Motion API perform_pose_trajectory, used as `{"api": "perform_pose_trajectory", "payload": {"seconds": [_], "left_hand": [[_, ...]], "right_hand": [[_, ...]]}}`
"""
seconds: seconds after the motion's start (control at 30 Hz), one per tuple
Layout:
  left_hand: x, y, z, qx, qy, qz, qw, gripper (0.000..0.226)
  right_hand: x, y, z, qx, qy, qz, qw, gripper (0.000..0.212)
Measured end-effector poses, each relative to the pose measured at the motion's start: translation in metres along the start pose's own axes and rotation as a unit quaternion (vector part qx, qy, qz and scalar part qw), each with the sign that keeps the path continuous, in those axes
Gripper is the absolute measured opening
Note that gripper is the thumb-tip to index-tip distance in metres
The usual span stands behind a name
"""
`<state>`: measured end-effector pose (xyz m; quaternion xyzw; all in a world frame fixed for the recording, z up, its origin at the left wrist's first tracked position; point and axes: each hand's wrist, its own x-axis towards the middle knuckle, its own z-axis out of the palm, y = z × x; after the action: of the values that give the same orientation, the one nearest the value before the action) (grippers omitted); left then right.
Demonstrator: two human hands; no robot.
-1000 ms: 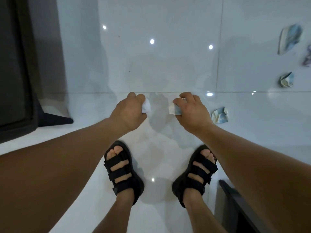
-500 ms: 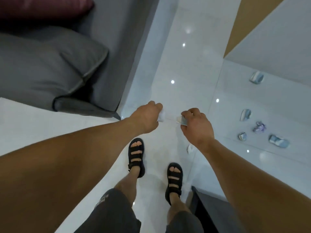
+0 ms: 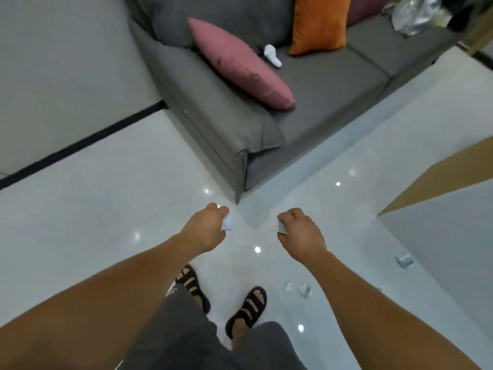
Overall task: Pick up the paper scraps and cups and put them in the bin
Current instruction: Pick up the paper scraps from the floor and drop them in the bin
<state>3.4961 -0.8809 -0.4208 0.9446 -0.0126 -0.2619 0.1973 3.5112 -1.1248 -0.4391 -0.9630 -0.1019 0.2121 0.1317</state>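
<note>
the left hand (image 3: 205, 231) is curled into a loose fist round a white paper scrap (image 3: 229, 222); only a crumpled white corner pokes out at the thumb side, the rest buried in the palm. the right hand (image 3: 301, 236) is likewise curled, pinching a grey-blue scrap (image 3: 280, 227) whose thin pale edge juts toward the left; its fingers fold under and are mostly hidden behind the knuckles. both hands hang over the glossy white floor (image 3: 106, 209), apart from one another, near the corner leg of the grey sofa (image 3: 213, 116). a crumpled bluish scrap (image 3: 304, 289) and a white shred (image 3: 288, 286) lie close together on the floor right of the right sandal (image 3: 248, 308), and a further scrap (image 3: 405, 260) lies farther right; all are too small and blurred to tell paper from cup. the left sandal (image 3: 193, 287) is partly covered by dark shorts (image 3: 186, 337), whose hem carries a small white print too blurred to read. on the sofa sit a pink cushion (image 3: 240, 65), an orange cushion (image 3: 318, 22) cut off by the top edge, a white object (image 3: 272, 56) of unclear kind between them, and a crinkled clear bag (image 3: 413, 14) half out of frame
</note>
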Motion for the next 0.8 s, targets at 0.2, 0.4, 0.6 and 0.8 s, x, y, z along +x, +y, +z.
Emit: {"api": "perform_pose_trajectory", "payload": {"seconds": [0.2,0.4,0.6,0.8], "left_hand": [[-0.141,-0.113,-0.048,-0.091,0.128,-0.148,0.976,0.009],[-0.29,-0.238,-0.057,-0.133,0.224,-0.261,0.93,0.015],[-0.435,-0.346,-0.059,-0.166,0.295,-0.358,0.87,0.019],[-0.528,-0.42,-0.063,-0.183,0.337,-0.424,0.821,0.01]], "right_hand": [[-0.01,-0.161,-0.004,-0.05,-0.022,-0.164,0.985,0.039],[-0.039,-0.353,0.024,-0.108,-0.039,-0.313,0.943,0.036],[-0.092,-0.54,0.071,-0.144,-0.043,-0.456,0.877,0.034],[-0.132,-0.68,0.11,-0.173,-0.065,-0.555,0.811,0.038]]}}
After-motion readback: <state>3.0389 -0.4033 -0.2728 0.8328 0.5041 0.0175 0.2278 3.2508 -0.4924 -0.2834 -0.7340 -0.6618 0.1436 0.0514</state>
